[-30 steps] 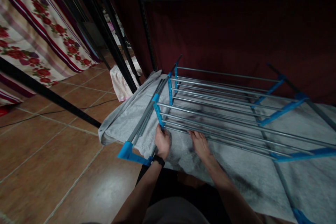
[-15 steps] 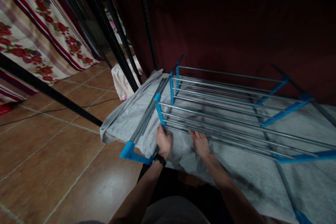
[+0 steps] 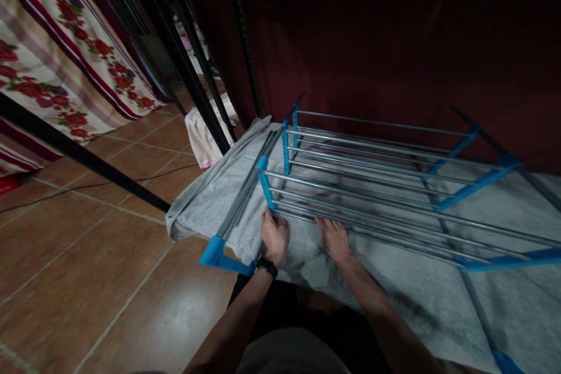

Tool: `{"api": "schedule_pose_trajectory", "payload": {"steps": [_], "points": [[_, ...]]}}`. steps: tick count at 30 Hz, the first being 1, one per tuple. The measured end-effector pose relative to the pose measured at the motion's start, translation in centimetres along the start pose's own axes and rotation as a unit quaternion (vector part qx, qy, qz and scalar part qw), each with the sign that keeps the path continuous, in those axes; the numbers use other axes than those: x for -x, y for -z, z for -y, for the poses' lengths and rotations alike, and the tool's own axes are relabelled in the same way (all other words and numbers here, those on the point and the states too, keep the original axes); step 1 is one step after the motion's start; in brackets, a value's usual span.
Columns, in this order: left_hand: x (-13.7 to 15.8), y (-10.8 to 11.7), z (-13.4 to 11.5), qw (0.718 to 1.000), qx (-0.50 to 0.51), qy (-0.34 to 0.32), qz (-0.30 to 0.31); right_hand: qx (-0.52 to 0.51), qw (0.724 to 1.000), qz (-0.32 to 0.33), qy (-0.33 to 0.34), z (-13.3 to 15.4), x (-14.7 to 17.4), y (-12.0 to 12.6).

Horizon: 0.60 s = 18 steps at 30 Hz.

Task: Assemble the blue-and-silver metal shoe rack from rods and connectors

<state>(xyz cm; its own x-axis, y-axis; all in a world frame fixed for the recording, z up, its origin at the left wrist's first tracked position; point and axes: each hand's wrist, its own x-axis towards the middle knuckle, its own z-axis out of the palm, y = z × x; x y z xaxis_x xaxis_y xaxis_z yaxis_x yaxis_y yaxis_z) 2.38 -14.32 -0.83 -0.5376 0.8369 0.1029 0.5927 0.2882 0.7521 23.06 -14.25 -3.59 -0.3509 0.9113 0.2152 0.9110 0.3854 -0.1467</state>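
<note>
A shoe rack of thin metal rods [image 3: 372, 194] with blue plastic brackets [image 3: 266, 187] lies on its side on a grey blanket [image 3: 394, 292]. My left hand [image 3: 274, 237], with a dark band on its wrist, is closed at the rack's near left corner, where a rod meets a bracket; its fingertips are partly hidden. To its right, my right hand [image 3: 335, 239] has its fingers bent over the nearest rod. A blue corner piece [image 3: 214, 252] joins the uprights left of my left hand.
Dark metal posts [image 3: 193, 64] stand at the left, one slanting low across the tiled floor [image 3: 109, 280]. A dark red cloth [image 3: 394, 64] hangs behind the rack. Further left are a flowered curtain [image 3: 74, 47], a striped cloth [image 3: 201, 137] and a thin cable [image 3: 105, 184].
</note>
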Motion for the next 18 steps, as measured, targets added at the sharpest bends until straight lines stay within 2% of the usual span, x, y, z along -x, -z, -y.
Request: {"api": "schedule_pose_trajectory", "payload": {"steps": [18], "points": [[0.19, -0.11, 0.06, 1.0, 0.011, -0.006, -0.013, -0.012, 1.0, 0.005, 0.009, -0.34, -0.12, 0.36]]}}
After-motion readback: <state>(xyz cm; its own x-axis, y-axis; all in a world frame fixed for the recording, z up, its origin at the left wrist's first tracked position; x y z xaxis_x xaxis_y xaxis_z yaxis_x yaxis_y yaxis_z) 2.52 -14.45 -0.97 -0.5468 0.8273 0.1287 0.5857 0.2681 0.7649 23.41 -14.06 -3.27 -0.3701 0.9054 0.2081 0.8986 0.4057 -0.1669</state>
